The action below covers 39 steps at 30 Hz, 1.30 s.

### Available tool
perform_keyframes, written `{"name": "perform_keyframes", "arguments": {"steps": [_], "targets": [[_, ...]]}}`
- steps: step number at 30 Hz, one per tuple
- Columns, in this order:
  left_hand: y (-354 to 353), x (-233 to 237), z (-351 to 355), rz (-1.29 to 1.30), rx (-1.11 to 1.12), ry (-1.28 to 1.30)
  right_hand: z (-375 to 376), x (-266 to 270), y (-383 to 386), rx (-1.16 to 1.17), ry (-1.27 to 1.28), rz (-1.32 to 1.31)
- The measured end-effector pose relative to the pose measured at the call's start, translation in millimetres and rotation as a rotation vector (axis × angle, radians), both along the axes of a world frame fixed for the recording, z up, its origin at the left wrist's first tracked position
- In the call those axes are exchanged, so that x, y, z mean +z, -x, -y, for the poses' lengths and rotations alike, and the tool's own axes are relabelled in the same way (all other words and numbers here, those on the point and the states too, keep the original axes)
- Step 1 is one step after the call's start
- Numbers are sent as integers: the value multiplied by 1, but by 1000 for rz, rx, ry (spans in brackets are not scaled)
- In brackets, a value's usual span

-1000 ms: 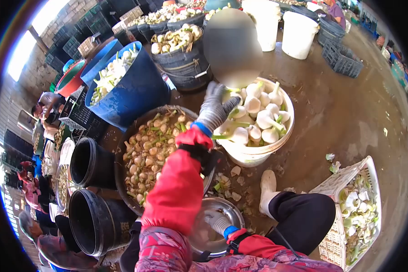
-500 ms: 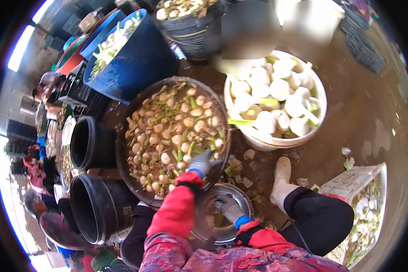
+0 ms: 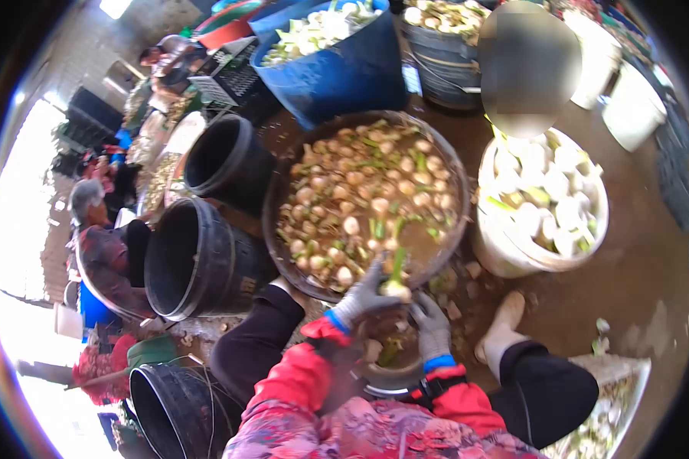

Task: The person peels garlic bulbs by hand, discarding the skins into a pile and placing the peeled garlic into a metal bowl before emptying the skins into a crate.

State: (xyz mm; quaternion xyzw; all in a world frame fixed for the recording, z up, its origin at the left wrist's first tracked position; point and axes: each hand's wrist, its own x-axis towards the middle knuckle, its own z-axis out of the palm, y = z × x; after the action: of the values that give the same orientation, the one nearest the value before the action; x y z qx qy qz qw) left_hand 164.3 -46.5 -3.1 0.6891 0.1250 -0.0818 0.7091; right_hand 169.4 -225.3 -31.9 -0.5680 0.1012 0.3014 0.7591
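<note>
My left hand [image 3: 362,297], in a grey glove, is closed on a garlic bulb [image 3: 396,291] with a green stem pointing up. The bulb is over the near rim of a wide dark tub [image 3: 462,222] of brownish water with many floating bulbs. My right hand [image 3: 432,327], also gloved, has its fingers curled close to the bulb's right side; whether it holds anything is hidden. Below both hands is a metal basin [image 3: 390,379] with scraps in it, partly covered by my hands and sleeves.
A white bucket [image 3: 491,245] of cleaned white bulbs stands at the right. Black buckets [image 3: 207,260] lie tilted at the left, with a blue tub [image 3: 337,73] behind. A crate [image 3: 612,367] of peelings is at lower right. A person [image 3: 103,252] sits at the left.
My left hand has come back from the tub with a garlic bulb. My right hand has risen from the basin towards it. The view has turned left.
</note>
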Motion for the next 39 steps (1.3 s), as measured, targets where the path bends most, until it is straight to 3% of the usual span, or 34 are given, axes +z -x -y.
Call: {"name": "perform_keyframes", "arguments": {"steps": [1,3,5,7,13,16,19,21,22,25,27,29,31,33,35,36,39], "targets": [[20,4,1,3,8,-19,0,28,-2,18,-31,-26],[52,10,1,-57,-29,-262,-6,13,2,104,-87,145],[70,19,11,-93,-44,-307,-14,2,16,129,-118,142],[89,3,17,35,-76,-802,-15,10,24,259,27,203],[112,0,46,92,52,-978,-16,-7,38,356,395,445],[122,0,36,132,132,-808,-17,-5,40,362,155,367],[130,-1,35,36,131,-681,-16,1,43,461,305,356],[134,-15,31,34,199,-319,-14,14,43,459,353,473],[130,10,37,-11,237,295,-13,20,43,462,393,585],[138,14,36,12,397,971,-11,31,45,321,242,606],[143,13,35,-19,437,1067,-9,31,44,349,163,535],[143,9,34,-57,474,1168,-9,39,46,322,-35,240],[141,7,30,-60,340,1074,-12,25,46,367,-97,193],[137,6,31,-110,254,984,-6,36,47,278,-85,-81],[128,15,46,42,296,39,-7,31,48,210,-81,-70],[132,24,45,161,93,-809,-8,29,49,160,-75,-63],[126,23,48,231,142,-823,-8,32,50,91,-138,-111]]}}
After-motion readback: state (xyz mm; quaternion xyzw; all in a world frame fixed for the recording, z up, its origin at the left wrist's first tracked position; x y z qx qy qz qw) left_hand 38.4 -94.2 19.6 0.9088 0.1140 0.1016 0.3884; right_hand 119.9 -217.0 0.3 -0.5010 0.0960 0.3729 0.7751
